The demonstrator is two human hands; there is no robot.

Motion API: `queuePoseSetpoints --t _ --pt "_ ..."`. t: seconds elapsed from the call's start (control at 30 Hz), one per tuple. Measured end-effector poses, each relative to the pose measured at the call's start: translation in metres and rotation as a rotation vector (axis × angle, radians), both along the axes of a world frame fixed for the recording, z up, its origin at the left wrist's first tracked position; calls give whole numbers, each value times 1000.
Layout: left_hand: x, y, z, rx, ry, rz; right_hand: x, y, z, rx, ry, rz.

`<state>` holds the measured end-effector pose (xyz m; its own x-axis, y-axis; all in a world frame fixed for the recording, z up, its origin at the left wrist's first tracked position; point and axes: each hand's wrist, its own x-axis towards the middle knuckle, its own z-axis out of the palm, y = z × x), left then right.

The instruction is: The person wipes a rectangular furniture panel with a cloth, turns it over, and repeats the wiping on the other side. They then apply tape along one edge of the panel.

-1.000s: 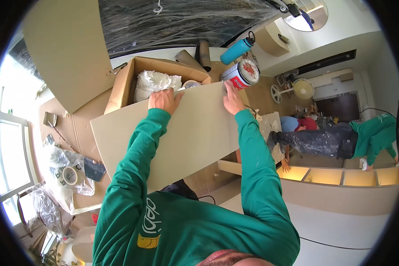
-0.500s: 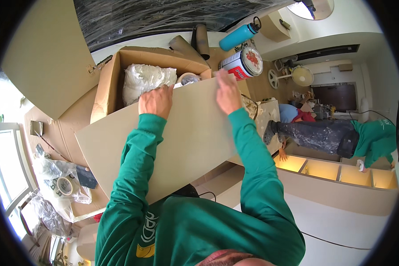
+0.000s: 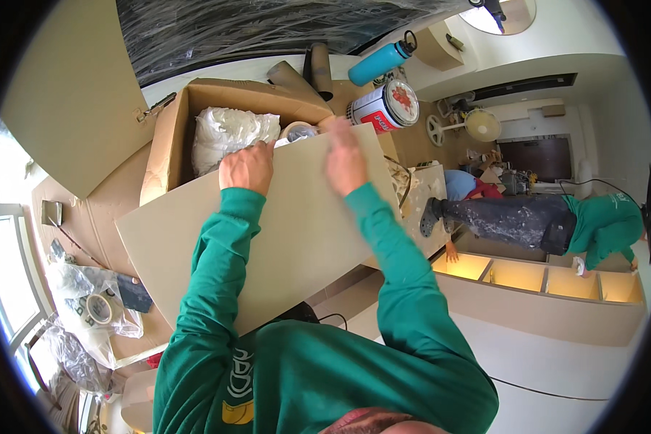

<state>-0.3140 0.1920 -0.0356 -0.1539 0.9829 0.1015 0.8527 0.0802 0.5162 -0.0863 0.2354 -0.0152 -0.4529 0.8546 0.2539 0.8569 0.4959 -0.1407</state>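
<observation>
The person is holding a large beige board (image 3: 296,224) by its far edge, and the board is leaning over the near side of an open cardboard box (image 3: 168,141). The left hand (image 3: 247,167) is gripping that edge, fingers curled over it so the tips are hiding behind the board, on the box side. The right hand (image 3: 345,158) is pressing on the same edge nearer the box's right corner; whether its fingers are wrapping the edge cannot be told. Inside the box, a white plastic bag (image 3: 231,134) is lying just beyond the left hand. A paint can (image 3: 385,107) is lying right of the box, a blue bottle (image 3: 380,63) beyond it.
</observation>
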Motion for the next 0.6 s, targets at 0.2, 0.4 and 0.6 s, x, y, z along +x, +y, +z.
queuePoseSetpoints --t 0.2,0.4,0.6 --pt "-1 0 1 -22 17 -23 60 42 -2 7 13 -111" --pt "-3 -2 1 -25 -11 1 29 10 -5 84 -49 -107" --pt "4 -4 4 -45 -8 -31 76 46 -1 -38 -44 -238"
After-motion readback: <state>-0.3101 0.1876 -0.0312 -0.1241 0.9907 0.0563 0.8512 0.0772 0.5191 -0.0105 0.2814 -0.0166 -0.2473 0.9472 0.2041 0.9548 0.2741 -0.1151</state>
